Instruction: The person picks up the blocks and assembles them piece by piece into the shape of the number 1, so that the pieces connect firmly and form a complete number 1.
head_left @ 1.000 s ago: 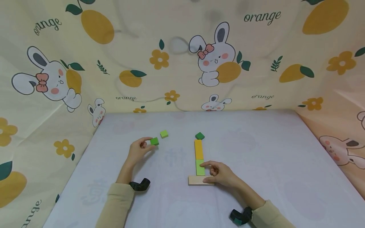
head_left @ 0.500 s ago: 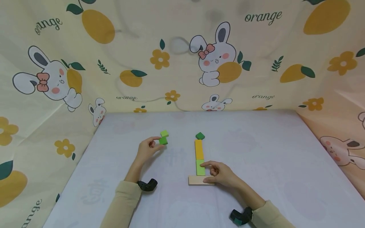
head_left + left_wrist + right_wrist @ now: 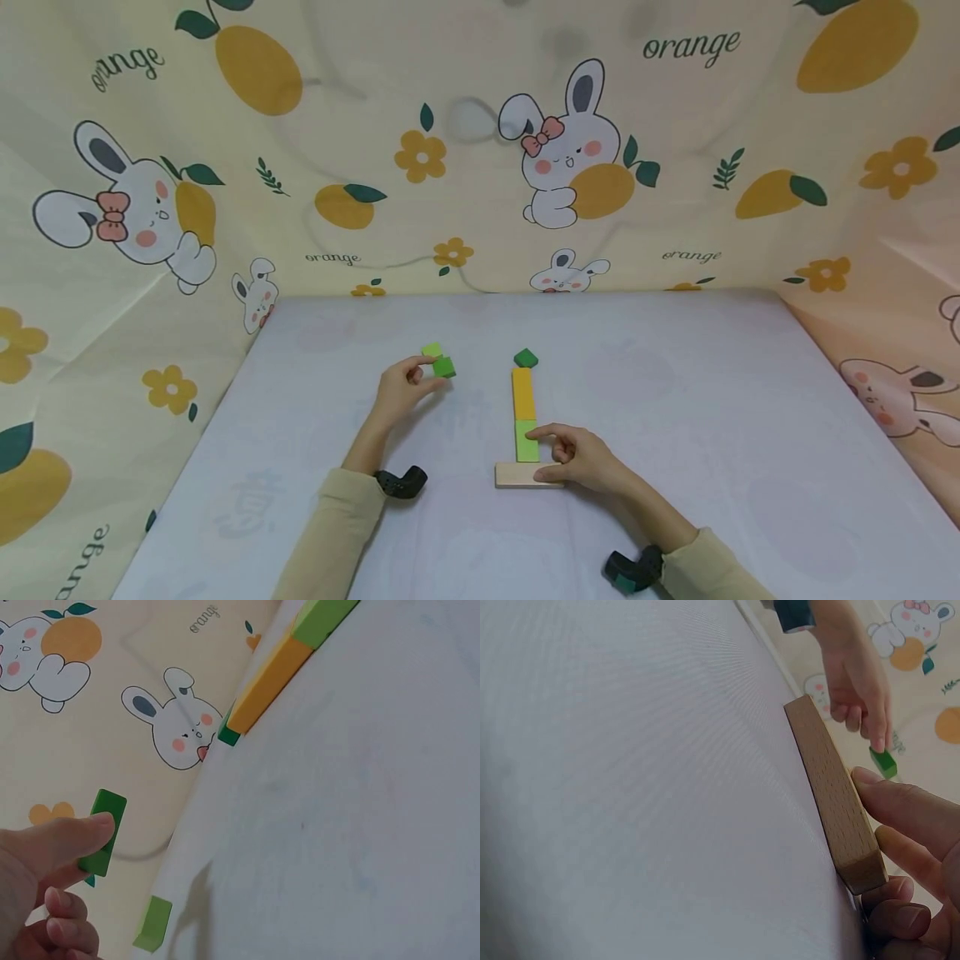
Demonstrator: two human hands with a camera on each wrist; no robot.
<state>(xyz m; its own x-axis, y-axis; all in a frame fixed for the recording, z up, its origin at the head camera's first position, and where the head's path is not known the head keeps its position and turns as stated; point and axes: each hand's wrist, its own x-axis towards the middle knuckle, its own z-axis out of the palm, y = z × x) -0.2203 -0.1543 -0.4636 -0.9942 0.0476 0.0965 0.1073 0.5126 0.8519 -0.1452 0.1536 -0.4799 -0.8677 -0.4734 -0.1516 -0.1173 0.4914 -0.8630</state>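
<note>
At centre frame, a green block [image 3: 444, 367] was pinched by the left hand [image 3: 402, 390] while the wooden base [image 3: 517, 476] was steadied by the right hand's [image 3: 581, 458] curled fingers; a nudged base risked scattering the aligned row.

Backdrop [image 3: 480, 142] showing cream with white rabbits, oranges; table [image 3: 675, 433] pale lilac. Blocks showing dark green [image 3: 444, 367], lime [image 3: 431, 349], orange [image 3: 522, 393], plain wood [image 3: 517, 476].

The left hand [image 3: 401, 389] pinches a green cube [image 3: 444, 367]; the right hand [image 3: 581, 457] steadies the wooden base [image 3: 516, 476].
</note>
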